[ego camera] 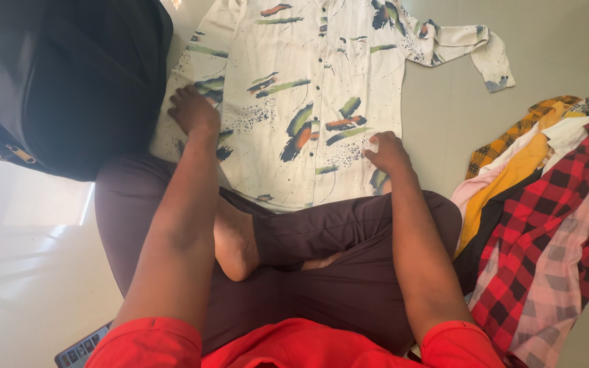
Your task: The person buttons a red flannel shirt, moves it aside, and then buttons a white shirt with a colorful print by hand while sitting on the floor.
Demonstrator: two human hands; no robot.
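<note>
your left hand (192, 109) and right hand (386, 151) press curled, gripping nothing clearly, on the white paint-streaked button shirt (308, 88) spread on the floor (567, 48). you seem mid-smoothing; folding a side inward likely comes next.

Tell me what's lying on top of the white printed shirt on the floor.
Both hands press on the white printed shirt: left hand near its left edge, right hand near the hem. Whatever lies beneath stays covered.

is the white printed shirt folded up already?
No: the white printed shirt lies spread flat on the floor, one sleeve stretched out to the side, with the left hand and right hand resting on it.
</note>
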